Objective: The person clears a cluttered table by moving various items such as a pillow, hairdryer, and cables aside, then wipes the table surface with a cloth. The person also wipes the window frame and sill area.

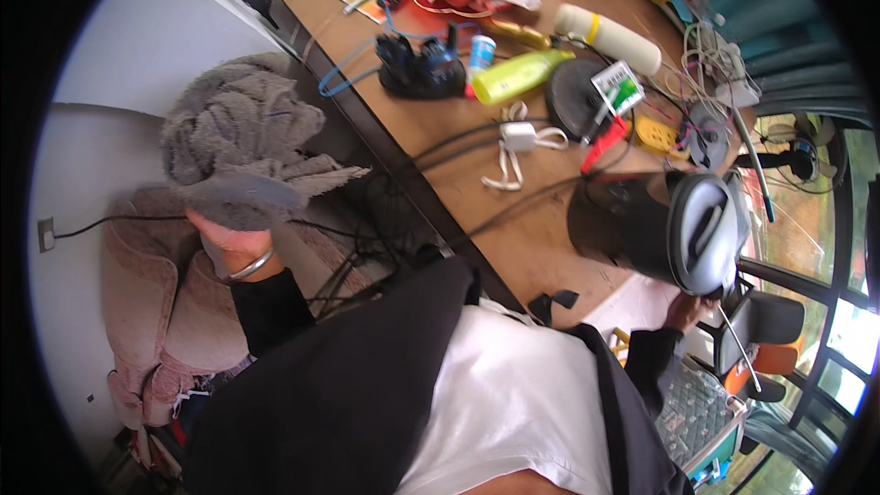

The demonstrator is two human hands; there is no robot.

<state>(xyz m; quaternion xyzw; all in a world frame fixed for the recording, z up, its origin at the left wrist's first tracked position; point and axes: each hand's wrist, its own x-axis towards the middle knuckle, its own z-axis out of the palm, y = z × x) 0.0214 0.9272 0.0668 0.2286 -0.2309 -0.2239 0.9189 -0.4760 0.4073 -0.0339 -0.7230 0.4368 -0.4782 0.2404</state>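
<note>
My left hand (234, 237), with a silver bangle at its wrist, holds a bunched grey-brown towel (237, 127) off the left side of the table, over pinkish cushions. The cloth covers most of its fingers. My right hand (687, 309) is at the right, against the lower end of a dark lidded container (632, 223), which lies tilted at the near right part of the brown table (426, 130). The container hides most of those fingers, so their grip is unclear. A thin pale rod (739, 347) slants down beside this hand.
Across the table lie a yellow-green bottle (519, 77), a cream cylindrical flask (608, 38), a red tray (450, 0) with packets, a black round disc (577, 100), a white plug with cord (517, 137) and loose cables. Cushions (141, 282) sit by the wall; chairs (770, 320) stand far right.
</note>
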